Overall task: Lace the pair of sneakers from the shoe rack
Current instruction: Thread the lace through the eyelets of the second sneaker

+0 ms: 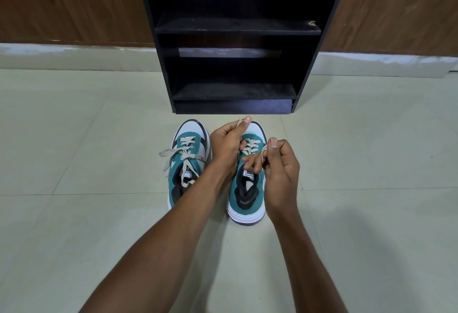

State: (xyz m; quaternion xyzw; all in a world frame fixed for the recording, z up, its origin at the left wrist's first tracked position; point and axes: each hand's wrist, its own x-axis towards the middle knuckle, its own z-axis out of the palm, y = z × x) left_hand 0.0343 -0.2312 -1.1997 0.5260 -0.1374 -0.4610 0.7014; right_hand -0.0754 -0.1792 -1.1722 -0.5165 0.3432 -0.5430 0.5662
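Two teal, grey and white sneakers stand side by side on the floor, toes toward the rack. The left sneaker [188,164] has cream laces crossed through its eyelets, with loose ends trailing off its left side and into its opening. Over the right sneaker [247,189] both hands work the cream lace [250,146]. My left hand [226,144] pinches one lace end between thumb and fingers above the toe. My right hand [280,166] pinches the other end beside the tongue. The hands hide the upper eyelets.
A black shoe rack [235,65] with bare shelves stands just beyond the sneakers against a brown wooden wall [62,3]. Pale floor tiles [86,139] spread to both sides and in front.
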